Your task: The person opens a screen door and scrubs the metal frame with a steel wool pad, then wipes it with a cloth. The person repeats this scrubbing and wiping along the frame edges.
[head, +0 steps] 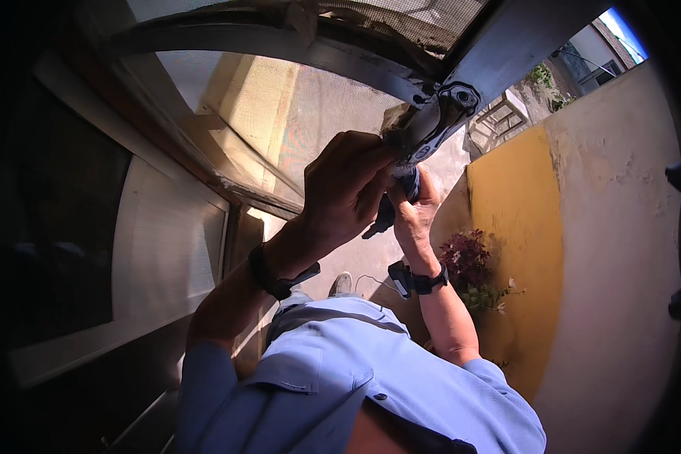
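A metal door handle [440, 122] on a long plate is fixed to the aluminium frame of a screen door [505, 42]. My left hand [340, 190] is curled at the lower end of this handle, its fingertips partly hidden. Something grey and fuzzy [396, 138] shows just above those fingers; its kind is unclear. Close beside it, my right hand [417, 213] grips a crumpled dark cloth [381, 220], whose loose end hangs between the two hands. Both wrists wear black straps with small devices.
Insect mesh [318, 113] fills the door on the left. To the right runs a yellow and white wall [516, 210], with a purple-leaved plant [466, 258] at its foot. A wooden stool [502, 116] stands outside. A thin cable [374, 278] crosses the floor near my shoe [341, 282].
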Demonstrator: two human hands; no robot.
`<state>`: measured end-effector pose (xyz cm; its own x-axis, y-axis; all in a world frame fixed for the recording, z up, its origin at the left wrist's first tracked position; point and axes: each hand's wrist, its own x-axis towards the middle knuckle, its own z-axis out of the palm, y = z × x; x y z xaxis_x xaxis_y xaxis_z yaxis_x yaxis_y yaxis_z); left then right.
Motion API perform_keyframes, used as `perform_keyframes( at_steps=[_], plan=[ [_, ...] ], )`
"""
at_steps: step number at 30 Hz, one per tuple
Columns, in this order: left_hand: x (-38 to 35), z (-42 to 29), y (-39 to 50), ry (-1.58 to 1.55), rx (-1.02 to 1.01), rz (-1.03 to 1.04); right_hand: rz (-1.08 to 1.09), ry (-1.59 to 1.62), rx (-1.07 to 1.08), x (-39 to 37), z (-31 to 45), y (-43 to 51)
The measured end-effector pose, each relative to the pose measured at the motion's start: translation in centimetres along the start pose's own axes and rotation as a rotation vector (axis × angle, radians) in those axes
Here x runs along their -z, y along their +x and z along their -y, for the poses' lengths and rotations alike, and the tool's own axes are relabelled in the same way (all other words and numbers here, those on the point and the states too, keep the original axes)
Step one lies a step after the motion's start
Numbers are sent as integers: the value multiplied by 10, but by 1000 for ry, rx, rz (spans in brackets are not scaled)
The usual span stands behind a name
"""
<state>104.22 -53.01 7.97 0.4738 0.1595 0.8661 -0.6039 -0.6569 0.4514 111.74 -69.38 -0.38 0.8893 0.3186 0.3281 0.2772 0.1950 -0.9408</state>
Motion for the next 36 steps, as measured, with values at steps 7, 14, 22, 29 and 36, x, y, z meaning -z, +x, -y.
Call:
perform_keyframes(
  at_steps=[7,14,22,29,36],
  plan=[
    [-6,28,16,110,-172,46,-3,-12,25,0,-1,4],
    [-3,33,7,93,-113,100,-26,13,-17,-3,5,4],
    [-8,26,28,50,-197,69,-71,28,6,-3,-4,3],
    [-14,18,33,69,-139,21,-46,36,35,-4,-3,5],
    [-16,25,30,57,-203,55,-72,6,45,-5,-2,8]
  ],
)
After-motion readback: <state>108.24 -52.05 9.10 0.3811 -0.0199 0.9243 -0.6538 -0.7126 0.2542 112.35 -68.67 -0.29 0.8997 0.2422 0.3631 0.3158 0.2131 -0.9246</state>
